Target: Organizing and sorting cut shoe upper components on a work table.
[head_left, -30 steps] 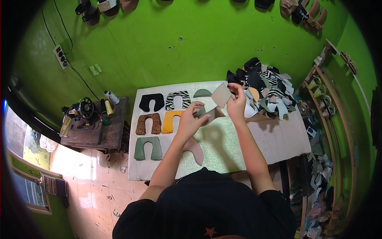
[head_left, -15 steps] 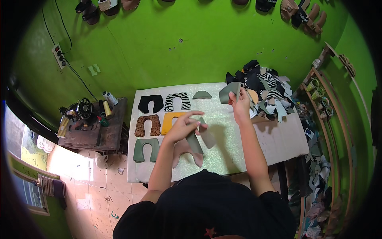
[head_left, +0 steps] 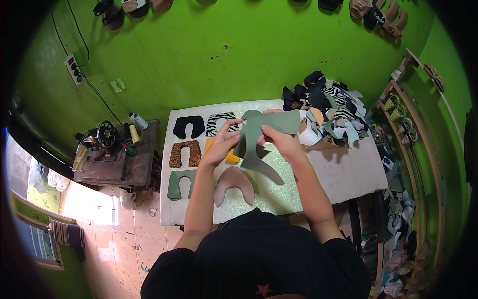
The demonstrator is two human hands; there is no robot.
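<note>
Above the middle of the table, my right hand (head_left: 285, 143) pinches a sage-green piece of leather-like material (head_left: 274, 122), its thumb on the upper face. My left hand (head_left: 221, 145) closes on the left part of the same green material, where a narrow flap hangs down. Below both hands, a curved green tail (head_left: 264, 170) droops over the tabletop; whether it is a separate piece cannot be told. Beneath my left hand, a yellow cut piece (head_left: 232, 158) is partly hidden. A pink-beige U-shaped piece (head_left: 234, 180) lies nearer me.
U-shaped stacks in black (head_left: 188, 126), zebra print (head_left: 219, 119), leopard print (head_left: 184, 154) and green (head_left: 179, 184) lie at left on the white table (head_left: 199, 213). A scrap heap (head_left: 326, 107) fills the back right. A sewing machine (head_left: 104, 149) stands left, a wooden rack (head_left: 416, 149) right.
My right hand has come left and nearer with its green piece, meeting my left hand, which rose slightly. The pink-beige piece is now uncovered.
</note>
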